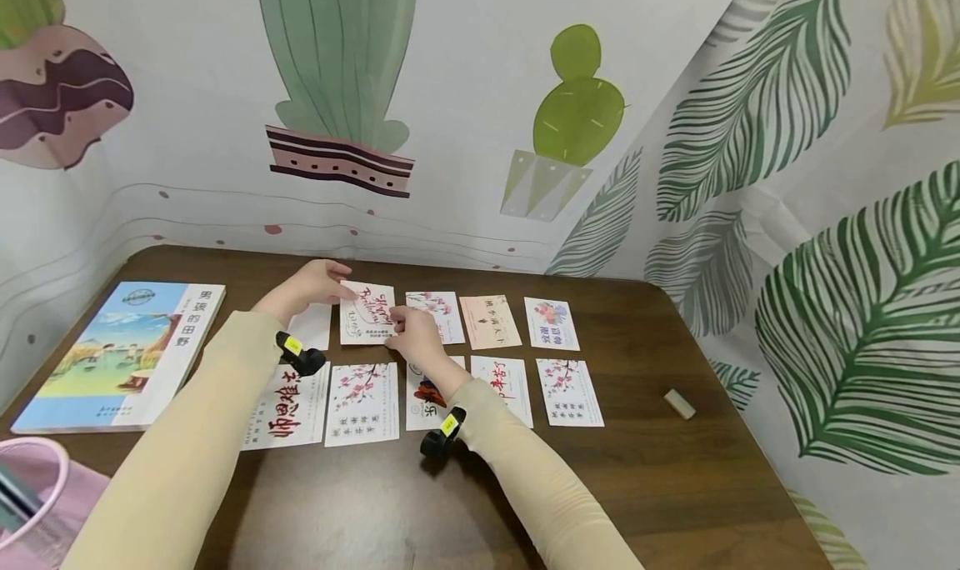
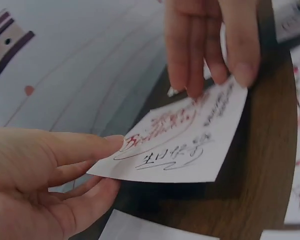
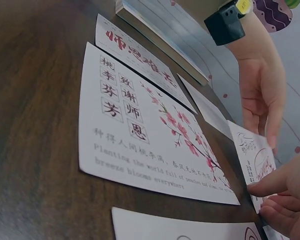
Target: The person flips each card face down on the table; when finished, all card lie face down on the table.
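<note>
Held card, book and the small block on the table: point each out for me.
held card (image 1: 366,313), head view, middle of its printed face
book (image 1: 123,353), head view, centre of its cover
small block (image 1: 679,404), head view, its top face

A dark wooden surface (image 1: 675,487) is seen, bordered by walls printed with cactus and leaf patterns. A book (image 1: 123,353) with a blue illustrated cover is placed at the far left. Several cards are laid in two rows: a card with large red calligraphy (image 1: 288,407), a plum-blossom card (image 1: 362,403), a peach-coloured card (image 1: 489,321) and a floral card (image 1: 551,322). A small beige block (image 1: 679,403) is set apart at the right. A pink container (image 1: 37,495) is partly visible at the lower left.
</note>
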`<act>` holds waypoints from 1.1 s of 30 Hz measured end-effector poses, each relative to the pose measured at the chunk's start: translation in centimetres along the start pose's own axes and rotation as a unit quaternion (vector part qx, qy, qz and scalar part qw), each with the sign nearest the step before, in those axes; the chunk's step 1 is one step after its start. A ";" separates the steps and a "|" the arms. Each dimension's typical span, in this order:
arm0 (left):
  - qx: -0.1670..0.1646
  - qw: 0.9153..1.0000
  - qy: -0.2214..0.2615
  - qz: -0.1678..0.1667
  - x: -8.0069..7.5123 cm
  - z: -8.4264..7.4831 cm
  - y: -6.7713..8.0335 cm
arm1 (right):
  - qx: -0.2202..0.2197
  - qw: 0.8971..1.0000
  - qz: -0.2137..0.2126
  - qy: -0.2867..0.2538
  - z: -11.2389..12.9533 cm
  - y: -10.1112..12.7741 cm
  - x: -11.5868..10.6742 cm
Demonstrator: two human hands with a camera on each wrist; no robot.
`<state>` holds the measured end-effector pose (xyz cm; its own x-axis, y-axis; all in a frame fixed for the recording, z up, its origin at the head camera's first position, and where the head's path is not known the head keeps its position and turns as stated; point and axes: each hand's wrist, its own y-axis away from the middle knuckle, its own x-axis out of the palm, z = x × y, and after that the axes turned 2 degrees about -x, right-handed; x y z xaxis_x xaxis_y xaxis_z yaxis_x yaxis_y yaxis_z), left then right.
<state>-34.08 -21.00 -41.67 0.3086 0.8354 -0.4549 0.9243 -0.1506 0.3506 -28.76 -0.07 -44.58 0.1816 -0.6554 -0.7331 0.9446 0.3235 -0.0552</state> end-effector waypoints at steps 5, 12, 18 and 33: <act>-0.018 0.997 0.078 0.023 -0.1 0.3 0.8 | 0.000 1.000 -0.003 -0.003 0.1 0.1 0.2; -0.010 0.992 0.113 0.053 0.5 1.7 2.3 | 0.000 1.000 -0.001 -0.006 0.1 0.4 0.4; 0.029 0.981 0.164 0.100 1.2 2.2 3.4 | -0.003 1.000 -0.008 -0.023 0.1 0.4 0.3; 0.078 0.987 0.139 0.016 2.0 0.0 6.2 | -0.052 0.995 -0.018 -0.080 3.6 -0.3 -2.3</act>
<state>-27.73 -20.31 -40.43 0.2845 0.9386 -0.1954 0.9451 -0.2404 0.2211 -28.45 -1.07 -40.41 0.1968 -0.7651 -0.6131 0.9195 0.3611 -0.1555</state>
